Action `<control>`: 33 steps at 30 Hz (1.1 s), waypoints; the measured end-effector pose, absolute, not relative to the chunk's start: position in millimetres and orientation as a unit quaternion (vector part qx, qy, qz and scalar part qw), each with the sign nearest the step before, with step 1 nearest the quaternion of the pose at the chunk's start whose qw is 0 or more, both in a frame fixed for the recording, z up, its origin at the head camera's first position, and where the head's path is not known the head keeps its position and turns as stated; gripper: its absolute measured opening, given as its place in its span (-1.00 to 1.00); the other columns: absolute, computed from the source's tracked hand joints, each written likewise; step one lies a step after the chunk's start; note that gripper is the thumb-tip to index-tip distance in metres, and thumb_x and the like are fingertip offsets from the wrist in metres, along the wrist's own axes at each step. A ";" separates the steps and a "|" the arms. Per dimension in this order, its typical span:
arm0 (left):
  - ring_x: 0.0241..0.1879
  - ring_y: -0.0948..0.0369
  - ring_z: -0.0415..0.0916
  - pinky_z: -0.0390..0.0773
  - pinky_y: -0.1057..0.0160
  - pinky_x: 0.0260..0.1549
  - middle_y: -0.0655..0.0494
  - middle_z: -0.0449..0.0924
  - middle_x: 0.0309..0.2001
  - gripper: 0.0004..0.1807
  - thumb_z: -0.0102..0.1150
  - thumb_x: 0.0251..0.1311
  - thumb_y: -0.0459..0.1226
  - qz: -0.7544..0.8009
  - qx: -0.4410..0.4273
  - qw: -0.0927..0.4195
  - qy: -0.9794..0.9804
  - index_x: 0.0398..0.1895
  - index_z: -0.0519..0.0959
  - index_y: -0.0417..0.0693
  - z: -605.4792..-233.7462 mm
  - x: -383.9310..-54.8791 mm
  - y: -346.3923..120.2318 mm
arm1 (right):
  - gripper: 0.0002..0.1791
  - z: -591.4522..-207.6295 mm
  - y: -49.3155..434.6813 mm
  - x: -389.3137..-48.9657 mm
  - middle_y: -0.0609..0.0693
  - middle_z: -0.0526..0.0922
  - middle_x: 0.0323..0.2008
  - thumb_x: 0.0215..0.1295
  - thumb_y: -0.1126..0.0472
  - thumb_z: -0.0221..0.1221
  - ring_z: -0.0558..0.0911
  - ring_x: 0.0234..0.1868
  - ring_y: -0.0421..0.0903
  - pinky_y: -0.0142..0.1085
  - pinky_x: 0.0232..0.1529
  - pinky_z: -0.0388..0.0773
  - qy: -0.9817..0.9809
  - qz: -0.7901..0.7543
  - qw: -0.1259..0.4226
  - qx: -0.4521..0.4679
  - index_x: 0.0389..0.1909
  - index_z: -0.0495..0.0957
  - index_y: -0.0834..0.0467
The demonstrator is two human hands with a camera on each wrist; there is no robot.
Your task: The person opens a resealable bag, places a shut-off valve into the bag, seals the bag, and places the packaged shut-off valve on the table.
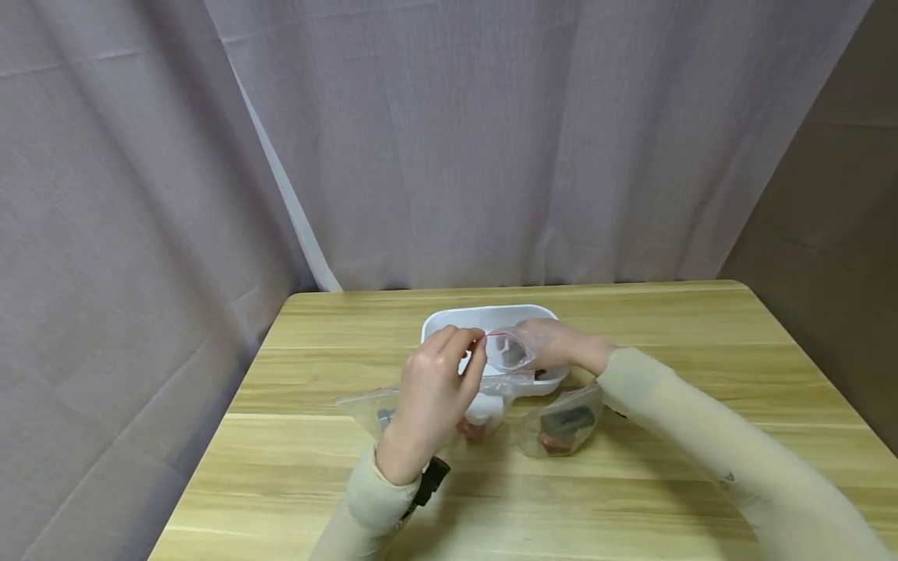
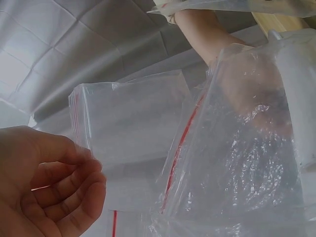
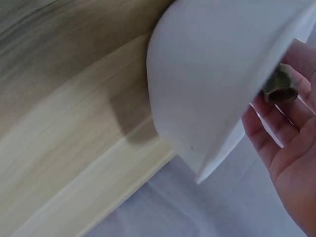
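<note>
My left hand [image 1: 436, 380] pinches the edge of a clear zip bag [image 2: 133, 118] between thumb and forefinger, above the near side of a white plastic tub [image 1: 484, 315]. The bag's red strip shows by the fingertips in the head view, and its mouth looks spread. Inside the tub's rim, my right hand [image 3: 296, 143] holds a small brass-coloured fitting [image 3: 280, 89] with a hexagonal end, its fingers curled round it. In the head view the bag partly covers the right hand [image 1: 554, 343], and the fitting cannot be made out there.
Filled clear bags lie before the tub: one [image 1: 567, 425] with a dark and a reddish item, another [image 1: 484, 413] with white and reddish items. A third bag [image 1: 368, 405] lies partly behind the left hand. A curtain [image 1: 477, 156] hangs behind the wooden table [image 1: 316, 452].
</note>
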State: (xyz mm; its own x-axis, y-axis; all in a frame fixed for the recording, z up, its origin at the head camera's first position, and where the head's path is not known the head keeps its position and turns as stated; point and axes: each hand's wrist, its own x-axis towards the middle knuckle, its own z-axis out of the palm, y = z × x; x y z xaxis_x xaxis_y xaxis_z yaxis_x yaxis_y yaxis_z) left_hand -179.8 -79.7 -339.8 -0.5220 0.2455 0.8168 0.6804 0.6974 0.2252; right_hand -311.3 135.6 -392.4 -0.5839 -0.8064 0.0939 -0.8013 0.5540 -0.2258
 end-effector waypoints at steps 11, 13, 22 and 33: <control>-0.43 0.24 0.56 0.58 0.28 -0.44 0.13 0.63 -0.43 -0.93 0.24 0.28 -0.37 -0.265 -0.276 0.399 -0.834 -0.28 0.70 -0.14 -339.8 -180.8 -81.6 | -0.68 -411.3 151.4 -327.1 -0.04 0.73 -0.18 0.22 0.28 0.31 0.69 -0.13 -0.08 -0.13 -0.03 0.61 0.862 -0.193 -0.003 -0.470 0.01 0.66 0.14; -0.43 0.24 0.57 0.59 0.27 -0.44 0.14 0.63 -0.43 -0.93 0.23 0.29 -0.37 -0.263 -0.274 0.396 -0.836 -0.28 0.70 -0.13 -340.7 -181.3 -81.8 | -0.70 -414.2 152.6 -328.3 -0.02 0.73 -0.20 0.18 0.30 0.34 0.69 -0.15 -0.06 -0.12 -0.04 0.62 0.864 -0.194 -0.004 -0.464 -0.04 0.66 0.17; -0.42 0.23 0.59 0.60 0.25 -0.44 0.13 0.64 -0.42 -0.93 0.25 0.29 -0.34 -0.263 -0.273 0.390 -0.839 -0.30 0.69 -0.14 -342.0 -185.2 -79.2 | -0.79 -413.8 156.4 -324.6 -0.07 0.67 -0.37 0.00 0.37 0.40 0.64 -0.31 -0.10 -0.11 -0.16 0.62 0.871 -0.209 -0.005 -0.444 -0.31 0.64 0.16; -0.44 0.22 0.59 0.60 0.26 -0.44 0.11 0.65 -0.41 -0.92 0.23 0.30 -0.35 -0.265 -0.279 0.375 -0.844 -0.30 0.69 -0.16 -345.1 -187.5 -78.2 | -0.71 -347.5 173.9 -306.8 0.00 0.68 -0.29 0.16 0.33 0.41 0.60 -0.34 -0.13 -0.19 -0.28 0.59 0.903 -0.206 -0.071 -0.371 -0.09 0.66 0.27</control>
